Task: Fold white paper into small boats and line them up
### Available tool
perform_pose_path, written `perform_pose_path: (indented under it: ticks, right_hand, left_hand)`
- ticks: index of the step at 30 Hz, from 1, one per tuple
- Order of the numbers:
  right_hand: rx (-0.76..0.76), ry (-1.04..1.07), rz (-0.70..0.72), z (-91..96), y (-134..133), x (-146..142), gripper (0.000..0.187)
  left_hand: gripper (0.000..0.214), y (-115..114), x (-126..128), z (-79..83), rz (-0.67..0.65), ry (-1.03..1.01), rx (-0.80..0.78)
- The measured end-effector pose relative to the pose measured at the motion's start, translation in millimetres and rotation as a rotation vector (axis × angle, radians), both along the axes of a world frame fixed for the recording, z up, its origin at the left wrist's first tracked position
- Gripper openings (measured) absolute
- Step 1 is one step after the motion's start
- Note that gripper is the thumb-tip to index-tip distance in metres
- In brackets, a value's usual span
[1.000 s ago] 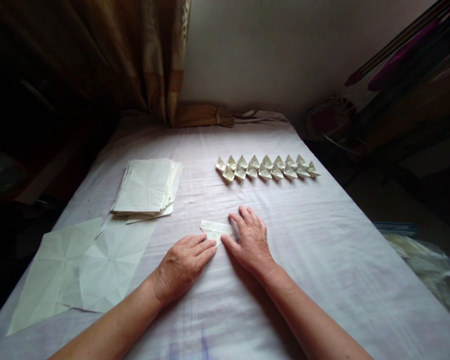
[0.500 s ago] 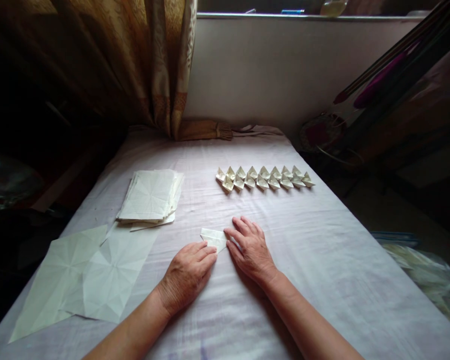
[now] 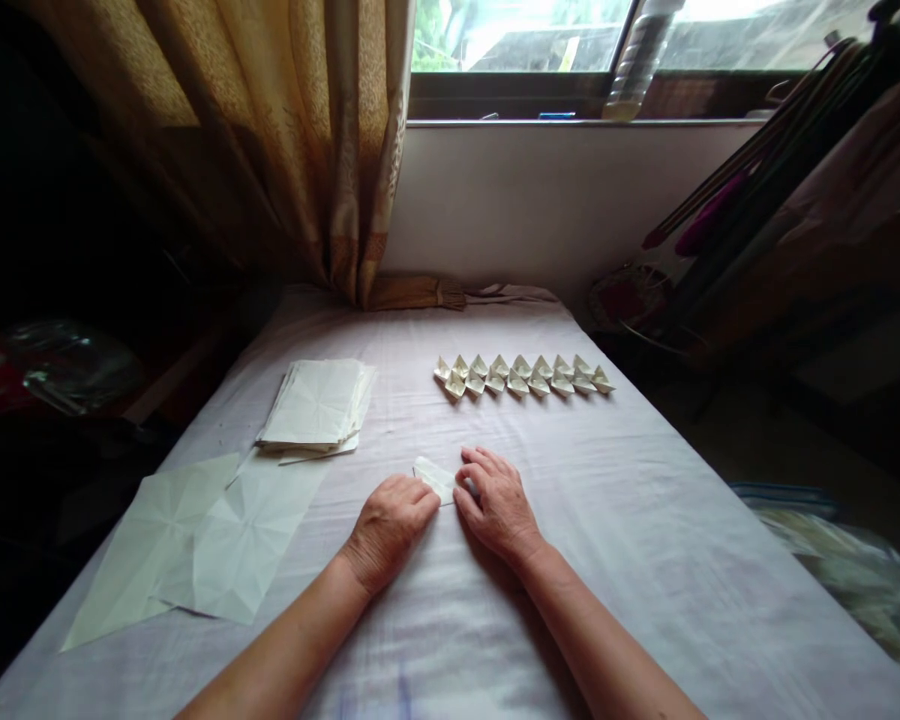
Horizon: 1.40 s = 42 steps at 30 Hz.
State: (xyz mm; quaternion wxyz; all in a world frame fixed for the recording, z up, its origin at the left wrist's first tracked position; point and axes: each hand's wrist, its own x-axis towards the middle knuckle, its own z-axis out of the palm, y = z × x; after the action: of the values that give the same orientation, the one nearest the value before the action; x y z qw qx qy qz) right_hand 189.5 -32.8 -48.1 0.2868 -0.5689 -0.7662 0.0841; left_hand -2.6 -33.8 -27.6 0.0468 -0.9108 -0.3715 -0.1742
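Observation:
A small piece of folded white paper [image 3: 434, 478] lies on the cloth-covered surface between my hands. My left hand [image 3: 396, 518] has its fingers closed on the paper's near left side. At the right edge, my right hand [image 3: 496, 498] holds the paper with thumb and bent index finger, while the other fingers rest curved on the cloth. The fingers hide part of the folds. Beyond my hands, two rows of small folded paper boats [image 3: 520, 380] stand close together.
A stack of creased paper sheets [image 3: 313, 400] lies left of centre. Nearer to me are several loose creased sheets [image 3: 249, 540], overlapping. A pale cloth [image 3: 645, 560] covers the surface. At the back hang a gold curtain [image 3: 292, 130] and a window [image 3: 517, 35].
The view has tilted up, so the window now shows. The folded paper has turned and its outline differs, with its far left corner rounder. Both hands stay at it.

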Motion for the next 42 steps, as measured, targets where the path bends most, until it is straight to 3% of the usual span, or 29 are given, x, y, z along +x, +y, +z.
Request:
perform_pose_path:
  ticks: [5,11,17,22,26,35,42]
  right_hand:
    - [0.016,0.057,-0.024,-4.1,-12,-1,0.013]
    - [0.036,0.067,0.008,-5.5,-34,-9,0.015]
    - [0.033,0.101,0.057,-2.3,-37,-10,0.018]
    - [0.066,0.135,0.064,-2.3,-37,-10,0.017]
    - [0.09,0.158,0.049,-4.8,-37,-10,0.017]
    - [0.053,0.184,-0.215,-14.2,-30,-4,0.022]
    - [0.011,0.168,-0.255,-9.9,-27,-7,0.017]
  left_hand:
    - [0.014,-2,-2,1.2,-0.011,0.036,0.022]
    - [0.004,-19,2,3.7,0.085,0.023,0.002]
    - [0.03,-32,12,3.2,0.194,0.006,-0.011]
    - [0.017,-33,19,-1.1,0.237,0.011,0.006]
    - [0.009,-32,17,-3.9,0.209,0.015,0.001]
    - [0.029,-9,-19,-7.7,0.026,0.002,-0.087]
    - [0.031,-3,-24,-7.4,-0.025,-0.037,-0.118]
